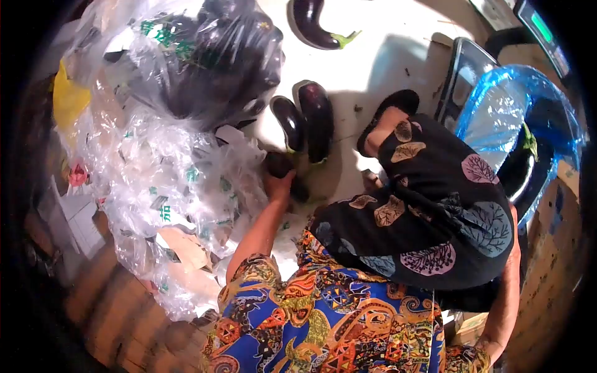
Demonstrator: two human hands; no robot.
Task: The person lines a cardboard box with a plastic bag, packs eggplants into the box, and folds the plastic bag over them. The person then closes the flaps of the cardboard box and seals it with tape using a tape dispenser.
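Note:
My left hand [280, 185] is closed around a dark eggplant [280, 164] beside the crumpled clear plastic. Two more eggplants, one smaller [288, 123] and one larger [316, 118], lie side by side on the pale floor just beyond it. Farther up is a curved eggplant [314, 26] with a green stem. My right arm hangs down at the lower right, and its hand is hidden. At the right, a blue plastic bag [494, 93] stands open with eggplants [523, 163] inside.
A large clear bag full of eggplants [217, 62] stands at the upper left, above crumpled plastic wrap [155, 180] and torn cardboard [186, 248]. Beside the blue bag is a scale [466, 78] with a lit display [542, 28]. My knee and sandalled foot [388, 127] are near the middle.

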